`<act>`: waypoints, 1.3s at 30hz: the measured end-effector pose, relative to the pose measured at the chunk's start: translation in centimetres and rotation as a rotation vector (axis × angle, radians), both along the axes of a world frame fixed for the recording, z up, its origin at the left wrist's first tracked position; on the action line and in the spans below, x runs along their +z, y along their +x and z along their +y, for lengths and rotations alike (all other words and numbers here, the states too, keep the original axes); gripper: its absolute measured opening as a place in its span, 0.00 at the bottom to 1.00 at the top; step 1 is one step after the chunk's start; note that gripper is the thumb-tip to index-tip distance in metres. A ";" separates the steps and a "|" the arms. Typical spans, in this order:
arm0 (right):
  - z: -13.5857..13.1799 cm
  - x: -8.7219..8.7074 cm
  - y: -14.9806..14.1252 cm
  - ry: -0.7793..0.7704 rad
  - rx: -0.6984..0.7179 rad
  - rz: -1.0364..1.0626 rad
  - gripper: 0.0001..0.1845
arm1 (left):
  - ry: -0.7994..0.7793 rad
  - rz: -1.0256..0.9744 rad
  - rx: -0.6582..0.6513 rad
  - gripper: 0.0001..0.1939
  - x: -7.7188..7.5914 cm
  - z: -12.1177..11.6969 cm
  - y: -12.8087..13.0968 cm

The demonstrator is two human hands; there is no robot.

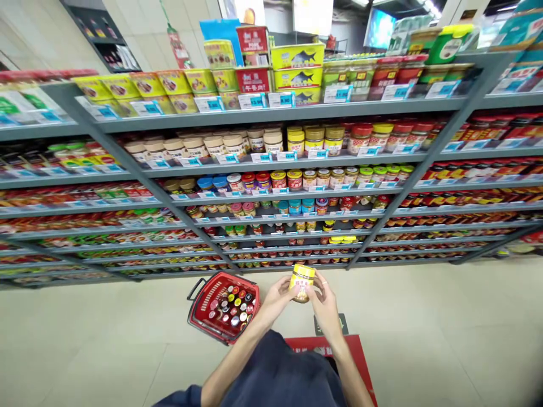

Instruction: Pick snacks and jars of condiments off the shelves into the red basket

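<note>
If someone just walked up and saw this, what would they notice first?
Probably the yellow-lidded jar, held up between both hands, the left hand and the right hand, in front of the shelves. Next might be the bright red shopping basket on the floor to the left, with many jars standing inside, their lids showing.

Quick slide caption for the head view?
Left hand and right hand hold a yellow-lidded jar before stocked shelves, red basket to the left.

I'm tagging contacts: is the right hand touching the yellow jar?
Touching: in the head view, the right hand has its thumb on the yellow jar.
</note>
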State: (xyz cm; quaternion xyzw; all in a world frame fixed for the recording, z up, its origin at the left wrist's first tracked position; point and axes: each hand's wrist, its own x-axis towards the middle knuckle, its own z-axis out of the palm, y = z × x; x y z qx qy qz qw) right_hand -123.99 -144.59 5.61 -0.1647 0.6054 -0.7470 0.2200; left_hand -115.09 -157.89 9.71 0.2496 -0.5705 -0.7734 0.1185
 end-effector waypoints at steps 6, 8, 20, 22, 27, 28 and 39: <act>2.8 0.6 -3.5 -0.023 0.056 -0.001 0.38 | -0.031 -0.005 0.033 0.34 1.4 3.2 -2.9; 2.9 0.5 -4.1 -0.035 0.061 -0.009 0.37 | -0.034 -0.012 0.051 0.33 1.6 3.6 -3.4; 1.9 2.9 -9.4 -0.001 -0.033 0.063 0.38 | 0.074 0.064 -0.044 0.34 1.3 0.9 -10.3; 1.1 4.2 -10.5 -0.004 -0.031 0.086 0.38 | 0.093 0.106 -0.065 0.35 1.5 -0.3 -11.6; -2.4 7.6 -11.9 -0.016 -0.015 0.144 0.36 | 0.117 0.168 -0.027 0.38 2.3 -4.5 -13.5; -3.1 8.1 -12.1 -0.019 -0.010 0.161 0.35 | 0.121 0.187 -0.021 0.39 2.4 -5.2 -13.7; -7.8 8.2 -14.4 -0.032 0.019 0.223 0.36 | 0.084 0.280 -0.051 0.40 3.1 -9.2 -14.8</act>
